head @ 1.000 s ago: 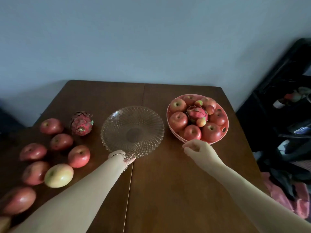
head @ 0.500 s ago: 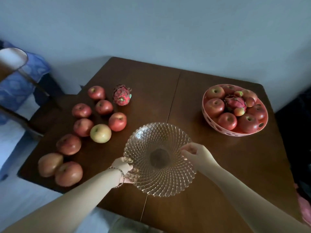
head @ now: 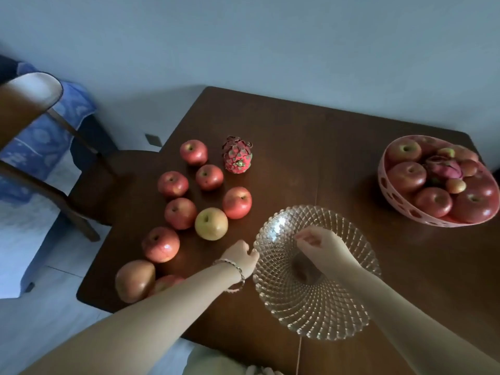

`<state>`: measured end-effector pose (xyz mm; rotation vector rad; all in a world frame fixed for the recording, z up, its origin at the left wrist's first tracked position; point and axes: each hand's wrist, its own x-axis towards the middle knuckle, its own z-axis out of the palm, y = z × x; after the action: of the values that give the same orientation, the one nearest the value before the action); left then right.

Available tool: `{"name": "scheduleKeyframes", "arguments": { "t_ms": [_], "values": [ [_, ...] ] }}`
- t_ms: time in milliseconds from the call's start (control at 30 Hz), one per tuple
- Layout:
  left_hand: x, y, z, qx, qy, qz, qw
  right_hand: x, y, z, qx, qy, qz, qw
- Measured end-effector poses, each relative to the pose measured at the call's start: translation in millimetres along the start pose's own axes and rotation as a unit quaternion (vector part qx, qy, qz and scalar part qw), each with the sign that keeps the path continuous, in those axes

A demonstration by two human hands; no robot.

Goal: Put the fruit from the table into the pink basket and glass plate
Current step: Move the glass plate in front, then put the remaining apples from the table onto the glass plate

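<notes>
The clear patterned glass plate (head: 311, 307) lies near the table's front edge with nothing on it. My left hand (head: 241, 256) is at its left rim, fingertips just touching the edge, fingers loosely curled. Above the plate's middle hovers my right hand (head: 318, 243), loosely curled and holding nothing. To the left lie several red apples (head: 237, 202), a yellow-green apple (head: 211, 223), a dragon fruit (head: 237, 155) and a brownish fruit (head: 135, 280). The pink basket (head: 389, 197) at the far right is heaped with apples and a dragon fruit.
The dark wooden table (head: 311, 158) stands against a pale wall. A wooden chair (head: 89, 182) with a blue cloth behind it is beside the table's left edge. One red apple (head: 165, 283) is partly hidden under my left forearm.
The glass plate was pulled toward the front edge by both hands. My right hand has since let go of the rim and lifted over the plate, and my left hand has slid up the left rim.
</notes>
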<state>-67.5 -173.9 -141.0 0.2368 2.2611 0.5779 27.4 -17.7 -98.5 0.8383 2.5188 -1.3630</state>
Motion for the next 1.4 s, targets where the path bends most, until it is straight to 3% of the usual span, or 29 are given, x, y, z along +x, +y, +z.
{"name": "scheduleKeyframes", "arguments": {
  "t_ms": [167,233,400,533,633,767,833,1033,1167,1400],
  "values": [
    [15.0,-15.5,-84.0,0.178,0.128,0.150,0.964,57.8,-58.6,47.0,-0.160,0.018,-0.103,0.982],
    [24.5,-24.4,-102.4,0.249,0.111,0.160,0.949,89.0,-80.2,71.9,-0.236,-0.009,-0.109,0.966],
    [42.3,-42.9,-108.9,0.355,0.056,0.200,0.911,144.1,-96.2,110.3,-0.379,-0.083,-0.028,0.921],
    [55.2,-48.9,-101.5,0.383,0.051,0.226,0.894,146.8,-93.1,108.3,-0.297,-0.060,0.010,0.953],
    [62.6,-50.2,-98.3,0.387,0.045,0.231,0.891,124.3,-86.7,89.6,-0.170,0.029,0.008,0.985],
    [66.5,-51.7,-96.2,0.387,0.085,0.255,0.882,76.8,-60.8,40.3,-0.063,0.098,0.021,0.993],
    [71.9,-55.6,-88.8,0.351,0.126,0.264,0.889,50.1,-34.8,18.6,-0.052,0.095,0.060,0.992],
    [35.6,-21.2,-77.3,0.164,0.127,0.275,0.939,11.5,38.7,2.6,-0.099,0.024,0.134,0.986],
    [6.9,5.9,-57.9,0.063,0.136,0.296,0.943,11.7,59.0,9.5,-0.120,-0.020,0.097,0.988],
    [-17.6,31.2,-17.0,-0.070,0.039,0.246,0.966,5.3,70.3,8.0,-0.100,-0.036,0.045,0.993]
  ]
}}
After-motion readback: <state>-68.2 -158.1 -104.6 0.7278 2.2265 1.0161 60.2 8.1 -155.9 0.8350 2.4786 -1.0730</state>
